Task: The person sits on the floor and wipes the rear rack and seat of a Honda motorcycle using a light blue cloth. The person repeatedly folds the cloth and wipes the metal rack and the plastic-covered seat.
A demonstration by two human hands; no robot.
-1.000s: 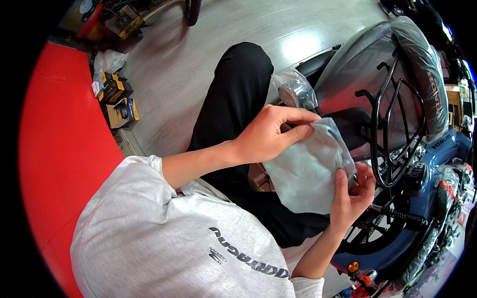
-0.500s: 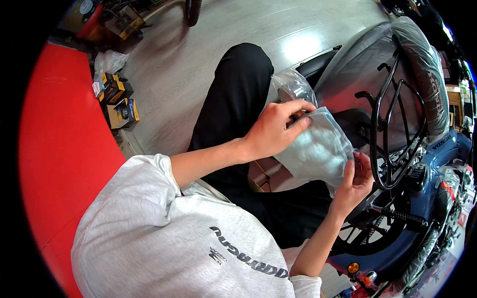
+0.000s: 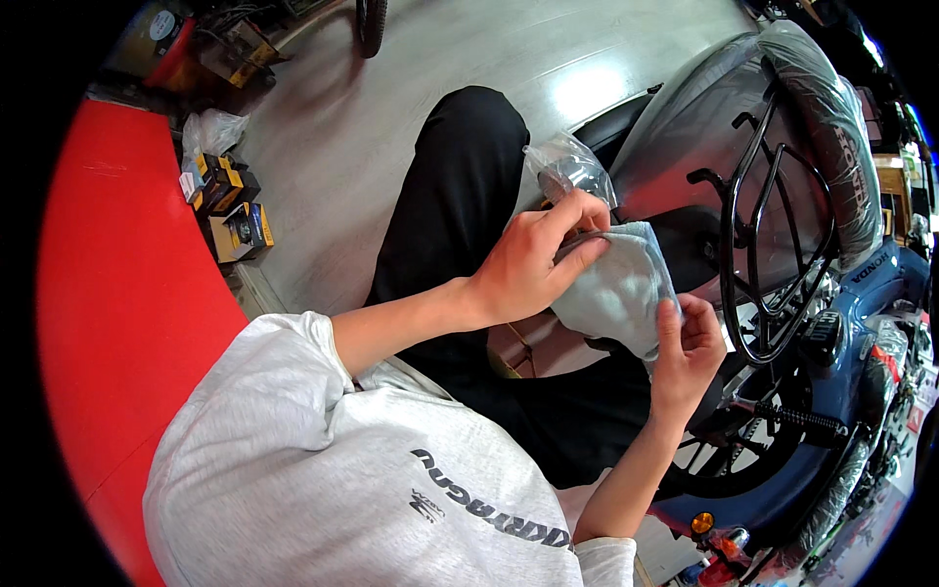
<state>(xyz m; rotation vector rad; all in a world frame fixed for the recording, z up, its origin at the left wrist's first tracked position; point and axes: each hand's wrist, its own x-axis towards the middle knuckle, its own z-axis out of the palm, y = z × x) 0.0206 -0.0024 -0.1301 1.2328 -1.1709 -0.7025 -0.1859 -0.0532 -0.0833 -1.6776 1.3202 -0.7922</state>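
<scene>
A pale blue-grey soft sheet (image 3: 616, 293) hangs over my lap, lightly crumpled; whether it is cloth or foam wrap I cannot tell. My left hand (image 3: 538, 256) pinches its upper left edge between thumb and fingers. At the lower right edge, my right hand (image 3: 688, 342) grips it with the thumb on top and the fingers curled. Just beyond my left fingers lies a clear plastic bag (image 3: 577, 168) with a round, greyish part inside. Under the sheet a pinkish-brown cardboard box (image 3: 528, 344) shows in part, between my legs.
To the right stands a blue motorbike (image 3: 851, 338) with a black metal rack (image 3: 778, 235) and a plastic-wrapped seat (image 3: 827, 147). A red surface (image 3: 117, 293) runs along the left. Small black-and-yellow boxes (image 3: 245, 231) and a crumpled plastic bag (image 3: 210, 132) sit beside it.
The sheet has drawn in and looks smaller and more folded. My right hand has shifted slightly left and changed its grip along the edge; my left hand keeps its pinch.
</scene>
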